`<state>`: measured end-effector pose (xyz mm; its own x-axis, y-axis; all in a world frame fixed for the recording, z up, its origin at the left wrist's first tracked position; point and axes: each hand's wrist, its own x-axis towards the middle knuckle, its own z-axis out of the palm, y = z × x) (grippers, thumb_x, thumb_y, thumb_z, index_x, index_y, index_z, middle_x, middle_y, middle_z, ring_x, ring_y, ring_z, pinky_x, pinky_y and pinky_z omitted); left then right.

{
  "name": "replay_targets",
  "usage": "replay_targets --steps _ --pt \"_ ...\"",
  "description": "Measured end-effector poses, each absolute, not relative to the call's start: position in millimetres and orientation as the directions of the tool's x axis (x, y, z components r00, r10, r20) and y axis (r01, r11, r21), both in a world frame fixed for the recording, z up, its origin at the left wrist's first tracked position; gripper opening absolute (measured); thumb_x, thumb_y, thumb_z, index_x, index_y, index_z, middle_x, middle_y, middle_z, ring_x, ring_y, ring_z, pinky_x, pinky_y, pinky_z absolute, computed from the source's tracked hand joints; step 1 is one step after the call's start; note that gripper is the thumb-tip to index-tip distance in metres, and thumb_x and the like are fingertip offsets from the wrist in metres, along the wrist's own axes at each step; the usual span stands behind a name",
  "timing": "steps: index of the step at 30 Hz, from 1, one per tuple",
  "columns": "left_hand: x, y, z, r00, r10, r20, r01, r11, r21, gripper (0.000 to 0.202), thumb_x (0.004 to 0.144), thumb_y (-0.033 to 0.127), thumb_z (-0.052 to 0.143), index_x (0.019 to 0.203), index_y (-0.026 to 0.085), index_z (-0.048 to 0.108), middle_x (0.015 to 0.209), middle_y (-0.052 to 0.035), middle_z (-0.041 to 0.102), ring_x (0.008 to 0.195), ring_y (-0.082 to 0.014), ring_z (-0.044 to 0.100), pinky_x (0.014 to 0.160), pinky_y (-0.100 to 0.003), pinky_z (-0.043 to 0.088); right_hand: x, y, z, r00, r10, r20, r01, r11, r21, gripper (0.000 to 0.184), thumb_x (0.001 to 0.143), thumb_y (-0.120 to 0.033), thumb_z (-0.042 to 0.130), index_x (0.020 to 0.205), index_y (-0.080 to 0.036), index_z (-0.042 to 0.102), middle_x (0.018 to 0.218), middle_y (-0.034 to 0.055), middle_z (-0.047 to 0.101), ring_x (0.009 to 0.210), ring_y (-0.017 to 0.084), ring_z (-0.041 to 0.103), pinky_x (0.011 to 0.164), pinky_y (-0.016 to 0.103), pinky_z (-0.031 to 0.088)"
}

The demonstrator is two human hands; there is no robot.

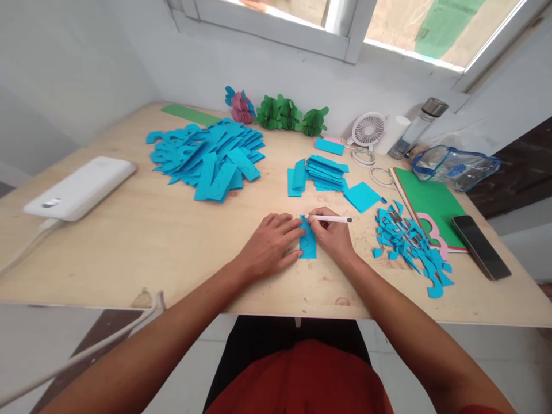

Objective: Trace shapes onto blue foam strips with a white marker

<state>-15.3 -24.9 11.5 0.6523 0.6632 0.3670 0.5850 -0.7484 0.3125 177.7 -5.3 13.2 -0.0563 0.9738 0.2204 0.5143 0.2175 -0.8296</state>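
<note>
A small blue paper rectangle (307, 244) lies on the wooden table in front of me, with faint curved lines on it. My left hand (276, 241) rests flat, fingers spread, its fingertips on the paper's left edge. In my right hand (331, 233) is a white pen (330, 218) with a dark end, held in a pinch. Its tip is at the top part of the paper. Beyond my hands are a stack of folded blue paper pieces (325, 172) and a blue square sheet (362, 196).
A large pile of blue paper pieces (211, 155) spreads at back left. Blue scraps (405, 236) lie right, beside green sheets (431, 207) and a phone (482, 246). A white power bank (81, 187) sits left. Along the wall stand green paper figures (280, 112), a fan (368, 129) and a bottle (416, 129).
</note>
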Motion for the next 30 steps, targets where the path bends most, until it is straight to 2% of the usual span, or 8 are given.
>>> replay_targets --steps 30 --pt "-15.0 -22.6 7.3 0.661 0.656 0.365 0.584 -0.755 0.299 0.033 0.09 0.037 0.051 0.115 0.019 0.063 0.131 -0.0112 0.062 0.121 -0.0304 0.052 0.104 -0.05 0.04 181.7 -15.1 18.3 -0.012 0.979 0.201 0.589 0.169 -0.79 0.018 0.083 -0.037 0.056 0.081 -0.022 0.066 0.068 -0.0006 0.065 0.056 0.014 0.054 0.055 0.026 0.038"
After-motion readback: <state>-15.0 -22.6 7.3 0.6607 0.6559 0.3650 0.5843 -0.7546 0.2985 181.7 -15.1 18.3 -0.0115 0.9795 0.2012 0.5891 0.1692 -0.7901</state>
